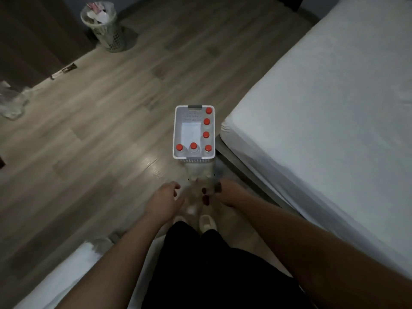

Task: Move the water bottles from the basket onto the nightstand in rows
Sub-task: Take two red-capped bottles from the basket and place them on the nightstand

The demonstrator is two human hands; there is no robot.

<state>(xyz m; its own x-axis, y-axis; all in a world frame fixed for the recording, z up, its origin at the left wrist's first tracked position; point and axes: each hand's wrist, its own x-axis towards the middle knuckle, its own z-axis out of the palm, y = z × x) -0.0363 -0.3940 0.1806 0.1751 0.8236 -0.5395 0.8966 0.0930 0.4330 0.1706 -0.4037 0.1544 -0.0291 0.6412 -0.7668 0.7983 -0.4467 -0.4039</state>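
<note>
A white plastic basket [194,109] stands on the wooden floor beside the bed corner. Several clear water bottles with red caps [206,122] stand inside it, along its right wall and near wall. Closer to me, two more red-capped bottles [204,195] appear as a motion-blurred clear mass between my hands. My right hand [225,194] grips these bottles near their caps. My left hand [166,197] hovers just left of the blurred bottles with its fingers loosely spread; no grip shows there.
A bed with a white mattress [323,103] fills the right side. Another white mattress edge [73,270] lies at the lower left. A perforated waste bin [104,27] stands far left, and crumpled plastic [13,103] lies at the left edge. My feet [206,223] are below the hands.
</note>
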